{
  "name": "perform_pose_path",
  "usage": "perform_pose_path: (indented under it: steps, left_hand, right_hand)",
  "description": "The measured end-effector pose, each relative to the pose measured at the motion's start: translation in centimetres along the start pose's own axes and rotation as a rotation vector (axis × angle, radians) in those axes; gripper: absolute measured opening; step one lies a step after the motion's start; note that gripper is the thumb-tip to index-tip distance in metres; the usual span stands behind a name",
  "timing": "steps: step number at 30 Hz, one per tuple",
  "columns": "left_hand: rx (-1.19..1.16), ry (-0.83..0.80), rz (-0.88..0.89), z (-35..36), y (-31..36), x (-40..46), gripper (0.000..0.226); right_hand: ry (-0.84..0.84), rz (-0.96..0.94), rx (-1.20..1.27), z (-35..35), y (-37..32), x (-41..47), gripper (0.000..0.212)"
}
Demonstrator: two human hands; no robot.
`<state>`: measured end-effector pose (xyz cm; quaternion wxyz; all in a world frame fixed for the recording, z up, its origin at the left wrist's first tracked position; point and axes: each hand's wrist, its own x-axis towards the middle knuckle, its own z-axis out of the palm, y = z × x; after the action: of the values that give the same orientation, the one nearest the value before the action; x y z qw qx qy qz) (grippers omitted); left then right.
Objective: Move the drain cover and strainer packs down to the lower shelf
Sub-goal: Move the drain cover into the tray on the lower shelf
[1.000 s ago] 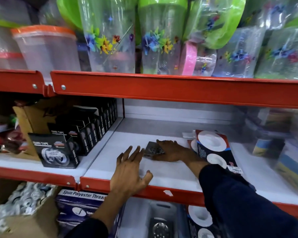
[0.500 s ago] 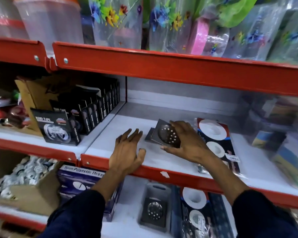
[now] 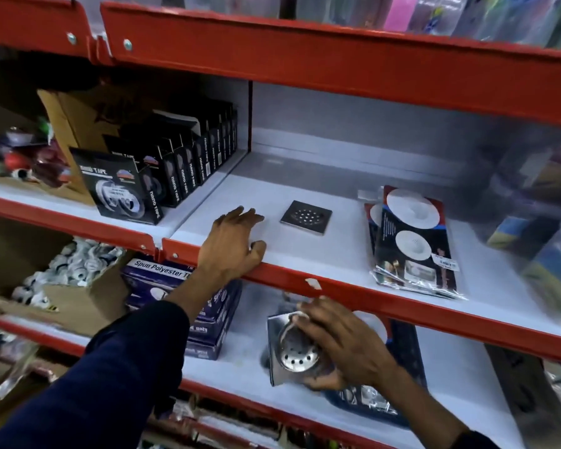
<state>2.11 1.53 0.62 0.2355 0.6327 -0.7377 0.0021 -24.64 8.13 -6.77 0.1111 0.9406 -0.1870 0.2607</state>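
My right hand [image 3: 347, 346] grips a square steel drain cover [image 3: 290, 351] just above the lower shelf [image 3: 237, 351], under the red shelf lip. A second square drain cover [image 3: 306, 217] lies flat on the upper shelf [image 3: 305, 254]. To its right on that shelf lie strainer packs [image 3: 412, 241] with white discs on dark card, stacked. My left hand [image 3: 232, 243] rests flat on the upper shelf's front edge with fingers spread, holding nothing. More strainer packs [image 3: 405, 345] lie on the lower shelf behind my right hand, mostly hidden.
Black nano tape boxes [image 3: 162, 176] fill the upper shelf's left bay. Blue Spun Polyester Thread boxes [image 3: 204, 312] sit on the lower shelf at left, beside a cardboard box [image 3: 68, 286] of small parts. Blurred wrapped goods [image 3: 538, 222] stand at right.
My right hand carried one drain cover from the upper shelf down under the lip to the lower shelf. Another cover stays on the upper shelf. My left hand stayed on the edge.
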Motion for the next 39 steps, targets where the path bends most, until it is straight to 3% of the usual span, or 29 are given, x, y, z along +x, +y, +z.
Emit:
perform_pose_path:
  steps: [2, 7, 12, 16, 19, 21, 23, 25, 28, 30, 33, 36, 39]
  left_hand:
    - [-0.003, 0.009, -0.019, 0.0, 0.0, 0.1, 0.063]
    - [-0.002, 0.026, -0.035, 0.6, -0.4, 0.3, 0.059]
    - [-0.006, 0.052, -0.039, 0.6, -0.5, 0.4, 0.056]
    - [0.004, 0.056, -0.033, 0.6, -0.6, 0.5, 0.056]
    - [0.004, 0.059, -0.030, 0.6, -0.6, 0.5, 0.054]
    - [-0.001, 0.073, -0.027, 0.6, -0.5, 0.5, 0.053]
    - [0.004, 0.084, -0.024, 0.6, -0.4, 0.5, 0.051]
    - [0.014, 0.084, -0.019, 0.7, -0.5, 0.4, 0.050]
    - [0.011, 0.089, -0.012, 0.7, -0.5, 0.4, 0.049]
    - [0.015, 0.082, -0.007, 0.7, -0.5, 0.4, 0.050]
    - [0.027, 0.069, -0.005, 0.6, -0.4, 0.4, 0.051]
    - [0.017, 0.072, -0.018, 0.7, -0.4, 0.3, 0.050]
    - [0.019, 0.064, -0.023, 0.7, -0.4, 0.3, 0.051]
  right_hand:
    - [-0.098, 0.071, 0.027, 2.6, -0.1, -1.6, 0.090]
    - [-0.434, 0.644, 0.098, 8.8, 1.0, -2.7, 0.096]
    - [-0.619, 0.789, 0.129, 13.3, 1.7, -2.3, 0.101]
    - [-0.608, 0.789, 0.148, 14.3, 2.1, -2.3, 0.092]
    - [-0.626, 0.743, 0.177, 13.5, 2.1, -2.4, 0.104]
    - [-0.548, 0.662, 0.194, 11.5, 1.7, -1.9, 0.092]
    - [-0.348, 0.482, 0.137, 8.5, 1.1, -0.8, 0.065]
    - [-0.027, 0.216, 0.043, 5.9, 0.5, 0.3, 0.041]
    - [0.275, -0.023, -0.076, 2.3, 0.7, 2.4, 0.032]
    - [0.301, 0.022, -0.133, 0.0, 1.4, 4.5, 0.034]
    - [0.241, 0.252, -0.140, -2.5, 3.4, 7.8, 0.036]
    - [0.038, 0.542, -0.140, -2.9, 6.8, 10.2, 0.051]
    - [-0.241, 0.770, 0.015, -1.6, 11.0, 11.7, 0.083]
